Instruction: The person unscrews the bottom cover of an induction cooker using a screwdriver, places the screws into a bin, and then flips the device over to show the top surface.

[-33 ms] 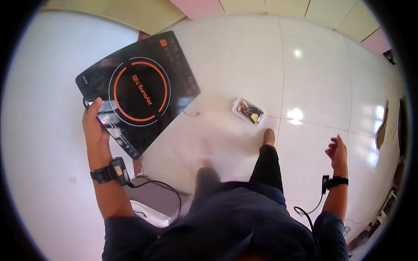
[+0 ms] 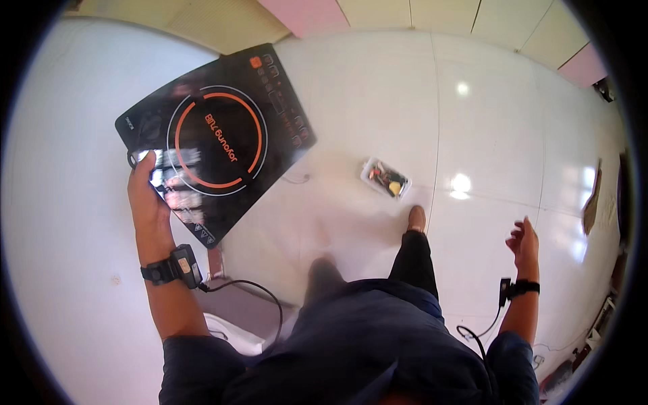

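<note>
My left hand (image 2: 149, 192) grips the near-left edge of a black induction cooktop (image 2: 273, 152), thumb on the glass and the other fingers hidden beneath. The cooktop carries an orange ring inside a thin white circle, with touch controls along its far right side. It is held at an angle over the white surface (image 2: 61, 202) on the left; whether it touches that surface I cannot tell. Off to the right, my right hand (image 2: 524, 243) hangs above the tiled floor with fingers loosely bent and apart, nothing in it.
A clear plastic box (image 2: 386, 179) of small mixed items lies on the tiled floor (image 2: 486, 128) near my shoe (image 2: 416, 218). Pale cabinets (image 2: 445, 13) line the far side. Black cables run from both wrist straps. A brown flat piece (image 2: 592, 199) stands at the far right.
The cooktop's far right corner has shifted slightly to the right, and reflections on its glass have moved. My right hand is slightly lower in view.
</note>
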`<move>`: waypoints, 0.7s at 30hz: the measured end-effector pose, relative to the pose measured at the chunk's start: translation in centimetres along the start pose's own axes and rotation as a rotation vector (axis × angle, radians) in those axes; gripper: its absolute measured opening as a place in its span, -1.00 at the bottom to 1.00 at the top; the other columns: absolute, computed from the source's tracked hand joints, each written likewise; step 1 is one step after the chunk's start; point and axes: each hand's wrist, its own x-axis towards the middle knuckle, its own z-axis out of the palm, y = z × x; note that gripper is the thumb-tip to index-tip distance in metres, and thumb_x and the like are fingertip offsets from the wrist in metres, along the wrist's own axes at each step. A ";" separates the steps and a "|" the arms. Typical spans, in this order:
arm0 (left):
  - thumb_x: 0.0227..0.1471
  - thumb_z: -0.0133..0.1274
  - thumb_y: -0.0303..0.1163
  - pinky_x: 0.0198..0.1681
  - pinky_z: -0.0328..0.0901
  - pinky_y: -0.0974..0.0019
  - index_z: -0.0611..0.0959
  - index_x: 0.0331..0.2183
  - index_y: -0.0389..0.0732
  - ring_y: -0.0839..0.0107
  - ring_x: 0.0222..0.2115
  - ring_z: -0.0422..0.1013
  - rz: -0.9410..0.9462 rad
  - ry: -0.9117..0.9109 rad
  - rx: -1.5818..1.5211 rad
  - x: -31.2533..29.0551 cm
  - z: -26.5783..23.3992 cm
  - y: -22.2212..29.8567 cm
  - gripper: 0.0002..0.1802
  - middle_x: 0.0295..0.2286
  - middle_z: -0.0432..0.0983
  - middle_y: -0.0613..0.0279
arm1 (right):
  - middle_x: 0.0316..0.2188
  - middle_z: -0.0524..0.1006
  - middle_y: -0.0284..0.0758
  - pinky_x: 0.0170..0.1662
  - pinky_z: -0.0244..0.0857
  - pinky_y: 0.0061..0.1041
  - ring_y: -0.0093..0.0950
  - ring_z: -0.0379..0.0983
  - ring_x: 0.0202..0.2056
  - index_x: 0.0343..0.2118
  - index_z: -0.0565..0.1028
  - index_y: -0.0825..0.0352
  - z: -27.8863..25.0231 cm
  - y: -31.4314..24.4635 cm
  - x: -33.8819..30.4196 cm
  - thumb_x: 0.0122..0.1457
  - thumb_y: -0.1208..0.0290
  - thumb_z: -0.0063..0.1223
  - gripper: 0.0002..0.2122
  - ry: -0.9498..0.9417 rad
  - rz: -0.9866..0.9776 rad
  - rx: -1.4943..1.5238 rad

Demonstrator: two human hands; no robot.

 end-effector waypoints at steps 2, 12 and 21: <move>0.12 0.12 -0.32 -0.14 0.45 0.28 0.55 -0.03 -0.30 0.34 -0.25 0.55 0.055 0.013 -0.154 -2.1 0.1 0.9 -0.60 -0.21 0.60 0.17 | -0.47 0.44 -0.33 -0.41 0.37 -0.47 -0.50 0.36 -0.57 -0.13 0.49 0.40 -2.2 0.0 -0.4 0.25 -0.06 0.03 -0.51 0.021 -0.050 0.007; 0.18 0.01 -0.19 -0.04 0.48 0.22 0.51 0.02 -0.42 0.17 -0.16 0.57 0.104 -0.234 -0.548 -4.3 3.8 4.2 -0.48 -0.09 0.58 -0.05 | -0.36 0.52 -0.24 -0.37 0.43 -0.47 -0.45 0.45 -0.51 -0.05 0.48 0.41 1.2 -2.8 -13.4 0.26 -0.04 0.03 -0.49 0.050 -0.248 0.089; 0.19 -0.06 -0.21 -0.01 0.46 0.22 0.46 0.06 -0.43 0.17 -0.12 0.55 -0.077 -0.795 -0.804 -5.1 3.3 4.6 -0.46 -0.08 0.55 -0.06 | 0.07 0.50 -0.22 0.07 0.36 -0.31 -0.39 0.44 0.07 0.28 0.28 0.26 14.9 -8.9 -33.2 0.37 -0.21 -0.36 -0.34 -0.498 -0.609 0.305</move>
